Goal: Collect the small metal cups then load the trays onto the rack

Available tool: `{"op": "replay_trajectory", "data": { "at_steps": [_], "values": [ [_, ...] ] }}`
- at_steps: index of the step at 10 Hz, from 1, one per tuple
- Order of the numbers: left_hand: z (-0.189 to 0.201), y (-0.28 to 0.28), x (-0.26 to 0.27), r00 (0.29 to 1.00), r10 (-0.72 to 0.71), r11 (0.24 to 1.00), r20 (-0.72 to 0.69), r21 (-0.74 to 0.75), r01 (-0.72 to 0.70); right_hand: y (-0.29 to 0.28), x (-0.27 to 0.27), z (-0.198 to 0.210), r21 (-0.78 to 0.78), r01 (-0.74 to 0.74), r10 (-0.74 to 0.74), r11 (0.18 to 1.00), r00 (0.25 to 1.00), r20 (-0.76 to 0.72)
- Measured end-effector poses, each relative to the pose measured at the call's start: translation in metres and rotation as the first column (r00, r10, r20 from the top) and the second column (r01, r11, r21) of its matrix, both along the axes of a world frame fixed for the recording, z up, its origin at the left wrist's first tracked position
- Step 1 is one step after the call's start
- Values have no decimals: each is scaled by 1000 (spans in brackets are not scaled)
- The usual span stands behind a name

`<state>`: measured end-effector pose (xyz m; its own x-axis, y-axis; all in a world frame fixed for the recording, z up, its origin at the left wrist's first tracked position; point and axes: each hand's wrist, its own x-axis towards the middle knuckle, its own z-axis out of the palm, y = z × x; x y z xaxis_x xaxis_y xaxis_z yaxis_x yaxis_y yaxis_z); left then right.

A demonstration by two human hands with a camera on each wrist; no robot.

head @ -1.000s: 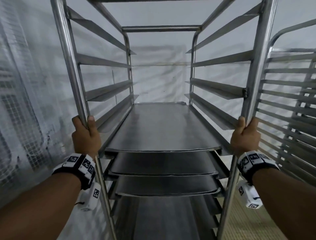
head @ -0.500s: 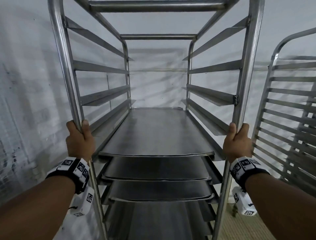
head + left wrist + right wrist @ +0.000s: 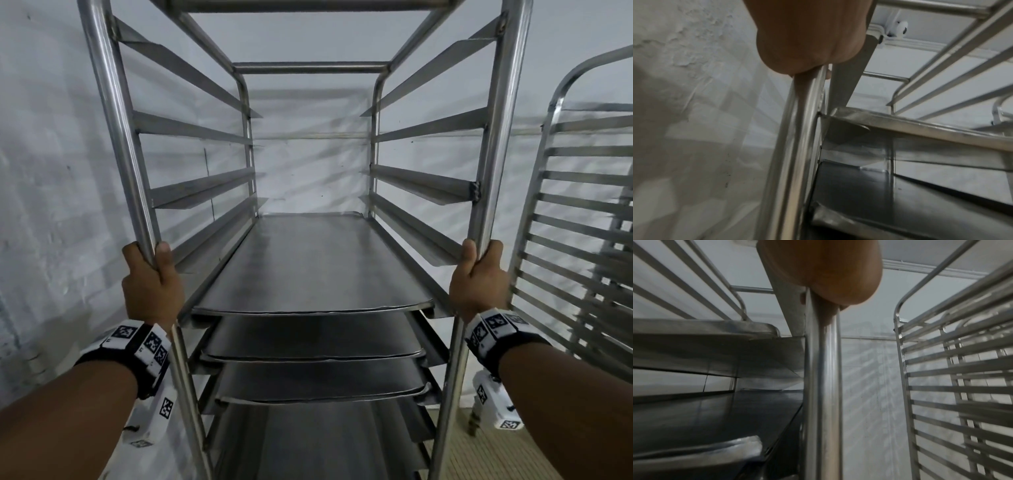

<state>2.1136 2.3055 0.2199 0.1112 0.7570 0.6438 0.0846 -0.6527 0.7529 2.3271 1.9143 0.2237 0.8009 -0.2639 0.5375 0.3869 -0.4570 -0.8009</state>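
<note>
A tall steel rack stands in front of me, open side facing me. Several flat metal trays fill its lower rails; the top tray lies about level with my hands, with two more stacked on rails below. My left hand grips the rack's front left post. My right hand grips the front right post. The upper rails hold nothing. No small metal cups show in any view.
A second steel rack with bare rails stands close on the right, also seen in the right wrist view. A white wall runs along the left and behind. Tan floor shows at bottom right.
The rack has shifted left relative to the second rack and the view has tilted up, showing more of its top bars. Both hands keep their grip on the posts.
</note>
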Motion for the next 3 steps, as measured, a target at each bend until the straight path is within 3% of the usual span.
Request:
{"op": "replay_trajectory", "data": {
  "at_steps": [1,2,3],
  "values": [
    [3,-3,-8,992,-70,997,-102,-47,65,-3,-13,4,-88,-16,11,996,998,-59],
    [25,-15,-18,963,-114,967,-246,-250,50,-6,-29,20,-153,-50,20,987,982,-188],
    [36,-51,-20,914,-191,927,-357,-373,48,3,-53,8,-239,-111,56,965,972,-227]
  ]
}}
